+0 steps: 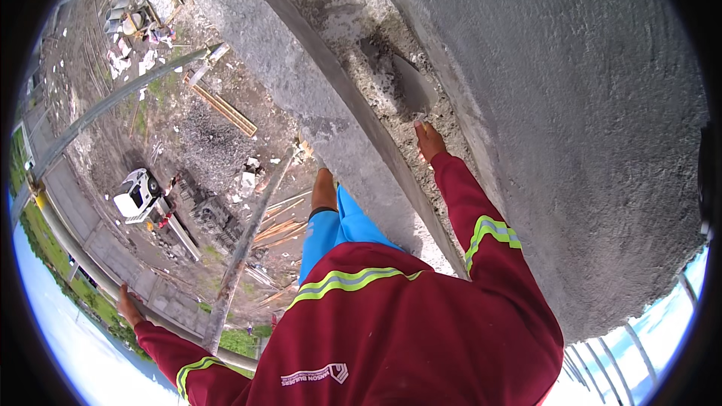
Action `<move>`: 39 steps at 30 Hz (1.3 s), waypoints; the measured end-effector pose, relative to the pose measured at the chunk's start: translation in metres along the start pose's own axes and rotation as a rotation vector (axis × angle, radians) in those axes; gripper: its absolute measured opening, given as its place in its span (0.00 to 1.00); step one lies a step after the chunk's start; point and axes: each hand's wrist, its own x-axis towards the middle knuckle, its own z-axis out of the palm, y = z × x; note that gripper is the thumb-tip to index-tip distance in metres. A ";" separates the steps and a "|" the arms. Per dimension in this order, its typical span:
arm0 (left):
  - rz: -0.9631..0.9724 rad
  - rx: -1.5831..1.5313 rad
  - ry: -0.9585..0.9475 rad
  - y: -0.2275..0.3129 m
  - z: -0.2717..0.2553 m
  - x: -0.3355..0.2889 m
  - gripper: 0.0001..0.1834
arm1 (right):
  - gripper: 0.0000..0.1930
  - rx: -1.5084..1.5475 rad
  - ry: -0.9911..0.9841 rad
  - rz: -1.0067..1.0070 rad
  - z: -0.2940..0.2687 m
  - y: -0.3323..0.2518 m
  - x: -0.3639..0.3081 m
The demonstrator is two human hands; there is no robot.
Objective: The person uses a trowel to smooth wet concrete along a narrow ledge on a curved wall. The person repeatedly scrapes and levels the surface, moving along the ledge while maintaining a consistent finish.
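Note:
My right hand (429, 141) reaches into a narrow concrete channel and is closed at the handle end of a trowel. The grey trowel blade (418, 89) lies low in the channel, pointing away from me, with wet dark mortar (382, 64) beside and partly over it. Rough, crumbly mortar lines the channel floor (391, 122) around the hand. Out to the far left, my left hand (129, 307) is at a long scaffold pipe (90, 257), its fingers apparently wrapped round it. Both arms wear dark red sleeves with reflective bands.
A rendered grey wall (579, 105) rises on the right. The channel's raised edge (331, 60) runs along the left. Beyond a slanting scaffold pole (252, 244), the drop leads to ground far below, with a white truck (138, 195), a gravel heap (214, 135) and timber planks (224, 109).

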 end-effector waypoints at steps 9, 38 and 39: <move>0.010 0.010 -0.002 0.001 0.005 -0.005 0.23 | 0.21 -0.176 -0.006 0.067 -0.045 0.102 -0.082; 0.047 0.000 -0.001 -0.008 0.003 0.008 0.16 | 0.27 -0.171 0.186 -0.114 0.009 0.038 0.007; 0.012 0.034 0.032 -0.008 0.002 0.007 0.16 | 0.27 -0.199 0.192 -0.185 0.001 0.042 -0.005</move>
